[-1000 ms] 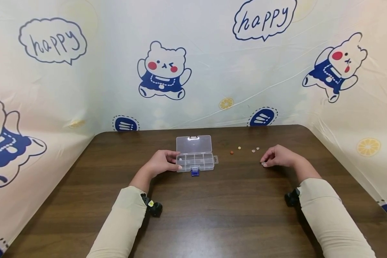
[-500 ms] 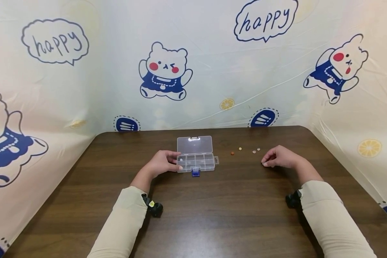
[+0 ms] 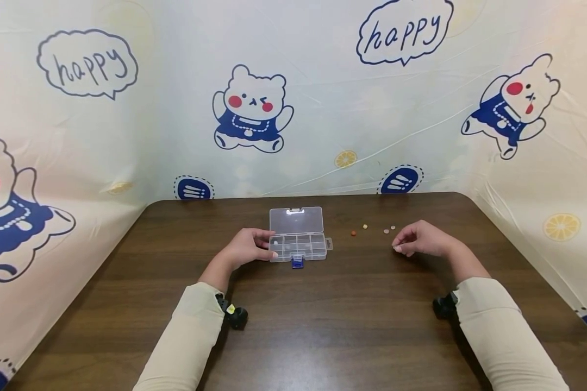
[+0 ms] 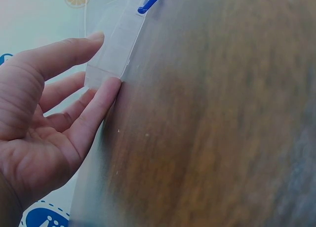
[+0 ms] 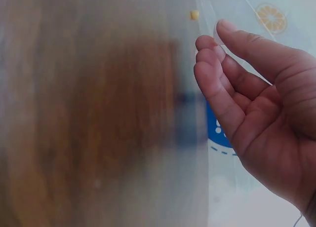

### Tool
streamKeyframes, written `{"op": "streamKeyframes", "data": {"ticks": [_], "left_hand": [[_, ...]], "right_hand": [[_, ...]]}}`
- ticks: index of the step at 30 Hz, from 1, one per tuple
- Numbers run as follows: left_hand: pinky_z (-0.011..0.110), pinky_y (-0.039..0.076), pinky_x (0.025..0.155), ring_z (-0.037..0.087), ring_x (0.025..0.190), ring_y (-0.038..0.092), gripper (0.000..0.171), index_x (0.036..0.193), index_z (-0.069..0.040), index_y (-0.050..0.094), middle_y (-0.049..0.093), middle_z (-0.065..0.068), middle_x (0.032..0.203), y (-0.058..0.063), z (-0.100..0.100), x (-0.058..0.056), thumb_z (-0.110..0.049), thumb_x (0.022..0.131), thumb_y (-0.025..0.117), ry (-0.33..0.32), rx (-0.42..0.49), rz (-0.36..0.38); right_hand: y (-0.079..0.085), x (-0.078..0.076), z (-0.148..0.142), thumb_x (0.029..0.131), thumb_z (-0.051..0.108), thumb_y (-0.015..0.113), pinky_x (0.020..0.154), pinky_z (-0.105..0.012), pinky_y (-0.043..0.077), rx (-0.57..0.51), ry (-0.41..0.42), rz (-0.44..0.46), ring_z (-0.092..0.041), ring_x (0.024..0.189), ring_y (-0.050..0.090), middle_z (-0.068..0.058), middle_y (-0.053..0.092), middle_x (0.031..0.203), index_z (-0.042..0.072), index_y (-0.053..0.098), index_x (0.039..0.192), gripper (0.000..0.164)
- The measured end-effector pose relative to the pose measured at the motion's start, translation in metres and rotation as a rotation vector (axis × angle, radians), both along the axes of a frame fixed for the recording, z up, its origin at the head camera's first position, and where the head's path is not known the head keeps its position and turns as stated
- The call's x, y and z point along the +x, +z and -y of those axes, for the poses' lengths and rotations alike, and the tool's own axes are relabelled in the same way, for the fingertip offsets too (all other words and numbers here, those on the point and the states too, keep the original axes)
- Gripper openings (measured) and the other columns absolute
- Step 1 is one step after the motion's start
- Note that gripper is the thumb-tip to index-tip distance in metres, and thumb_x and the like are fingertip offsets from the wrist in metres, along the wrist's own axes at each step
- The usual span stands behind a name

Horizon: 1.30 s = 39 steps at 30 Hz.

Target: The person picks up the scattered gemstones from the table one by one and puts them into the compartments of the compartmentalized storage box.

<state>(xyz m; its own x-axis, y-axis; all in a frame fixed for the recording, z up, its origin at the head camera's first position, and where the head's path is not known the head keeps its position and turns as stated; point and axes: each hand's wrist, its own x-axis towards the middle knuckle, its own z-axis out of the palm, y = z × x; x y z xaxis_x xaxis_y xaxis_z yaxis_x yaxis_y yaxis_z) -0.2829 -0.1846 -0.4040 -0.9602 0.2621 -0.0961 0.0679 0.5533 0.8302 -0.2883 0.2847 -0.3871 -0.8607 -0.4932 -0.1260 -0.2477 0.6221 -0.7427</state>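
Observation:
A clear plastic compartment box point(image 3: 298, 251) with a blue latch point(image 3: 298, 263) lies on the table, its lid point(image 3: 296, 220) standing up behind it. My left hand point(image 3: 247, 247) grips its left end, thumb at the front corner and fingers behind; in the left wrist view the fingertips touch the box's end wall point(image 4: 102, 75). A small white piece sits in the box's left compartment. To the right, my right hand point(image 3: 423, 239) pinches a small pale, translucent bead-like piece point(image 5: 217, 36) between thumb and fingertips, close over the table; the fingers mostly cover it.
Between box and right hand lie an orange-brown bead point(image 3: 354, 233), a yellow bead point(image 3: 365, 226) and two pale beads, one pinkish point(image 3: 386, 231) and one whitish point(image 3: 393, 227). A printed cloth point(image 3: 313, 136) hangs behind the brown table point(image 3: 283, 315).
My right hand was at the tabletop over the pale piece; its fingertips have now shifted slightly left with the piece between them. My left hand and the box stay put.

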Motion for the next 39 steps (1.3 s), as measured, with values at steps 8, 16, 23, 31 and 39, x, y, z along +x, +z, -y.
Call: {"op": "streamKeyframes", "data": {"ticks": [8, 16, 23, 31, 39], "left_hand": [[0.03, 0.052, 0.081, 0.023, 0.095, 0.058, 0.062, 0.132, -0.009, 0.062, 0.065, 0.008, 0.107, 0.0, 0.0, 0.0, -0.016, 0.075, 0.086, 0.005, 0.005, 0.004], [0.03, 0.051, 0.08, 0.022, 0.095, 0.057, 0.062, 0.132, -0.008, 0.061, 0.065, 0.008, 0.107, 0.0, 0.0, 0.001, -0.017, 0.075, 0.086, 0.004, -0.008, -0.004], [0.03, 0.051, 0.08, 0.022, 0.094, 0.058, 0.062, 0.132, -0.008, 0.062, 0.066, 0.008, 0.106, 0.001, -0.001, 0.001, -0.017, 0.075, 0.086, 0.005, 0.0, 0.001], [0.03, 0.052, 0.081, 0.022, 0.094, 0.058, 0.062, 0.132, -0.008, 0.061, 0.066, 0.008, 0.106, 0.0, 0.0, 0.0, -0.017, 0.076, 0.086, 0.004, -0.002, -0.002], [0.03, 0.052, 0.081, 0.023, 0.095, 0.057, 0.061, 0.132, -0.009, 0.061, 0.065, 0.008, 0.107, 0.001, -0.001, 0.001, -0.017, 0.076, 0.086, 0.01, -0.005, 0.007]], "right_hand": [[0.005, 0.001, 0.011, 0.089, 0.012, 0.072, 0.071, -0.033, 0.056, -0.011, 0.012, -0.051, -0.021, 0.074, 0.062, -0.011, 0.069, 0.088, -0.002, 0.071, 0.099, 0.018], [0.007, 0.001, 0.022, 0.088, 0.017, 0.074, 0.075, -0.036, 0.056, -0.038, -0.05, -0.084, -0.023, 0.078, 0.065, -0.01, 0.071, 0.095, 0.001, 0.072, 0.102, 0.022], [0.007, 0.001, 0.03, 0.089, 0.017, 0.073, 0.074, -0.031, 0.055, -0.072, -0.074, -0.118, -0.023, 0.08, 0.064, -0.014, 0.071, 0.097, 0.0, 0.071, 0.107, 0.025], [0.012, 0.002, 0.042, 0.09, 0.018, 0.072, 0.076, -0.034, 0.055, -0.121, -0.081, -0.119, -0.026, 0.082, 0.065, -0.019, 0.07, 0.101, 0.0, 0.071, 0.111, 0.028], [0.013, 0.006, 0.053, 0.09, 0.014, 0.072, 0.075, -0.04, 0.056, -0.201, -0.086, -0.138, -0.027, 0.079, 0.064, -0.025, 0.067, 0.101, 0.001, 0.07, 0.11, 0.024]]}}
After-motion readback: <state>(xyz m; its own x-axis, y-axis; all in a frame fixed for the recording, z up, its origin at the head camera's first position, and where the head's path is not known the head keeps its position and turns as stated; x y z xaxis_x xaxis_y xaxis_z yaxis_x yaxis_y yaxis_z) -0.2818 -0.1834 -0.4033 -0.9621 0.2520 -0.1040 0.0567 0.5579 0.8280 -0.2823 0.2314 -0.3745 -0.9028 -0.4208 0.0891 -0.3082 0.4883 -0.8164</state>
